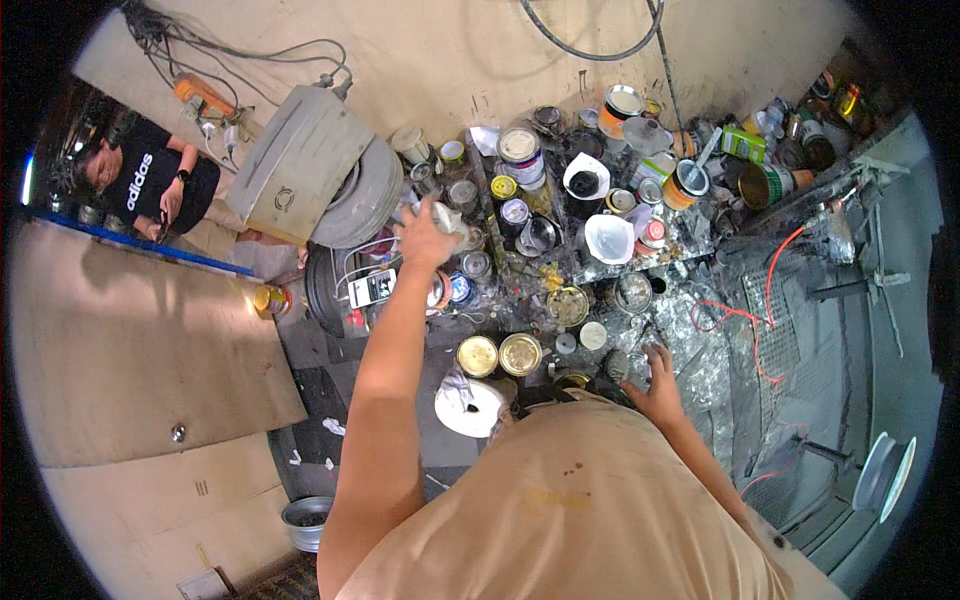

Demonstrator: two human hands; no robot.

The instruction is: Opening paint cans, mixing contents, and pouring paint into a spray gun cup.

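Head view of a crowded paint bench, seen over my own shirt (545,490). At upper centre-left of the frame, my left hand (428,235) reaches out with the fingers partly curled against a whitish object (448,222), which they appear to grip; whether it is a cup or a crumpled cloth I cannot tell. It lies among tins and jars, just below a grey wheel-shaped part (365,195). At centre-right, my right hand (660,392) is spread, thumb apart from the fingers, with nothing visible in its grasp; I cannot tell whether its fingertips touch the dark round piece (617,364) beside them. As to progress, I judge the handling to be midway: the whitish object is in my fingers and not yet released. One white cup (585,178), upper centre-right, already contains something dark, whereas a white bowl (609,240) below it shows no dark contents. Two gold-topped cans (477,356) (520,353) stand side by side at centre, above a white roll (470,408). No finished result can be identified, so how much remains beyond letting go cannot be determined.
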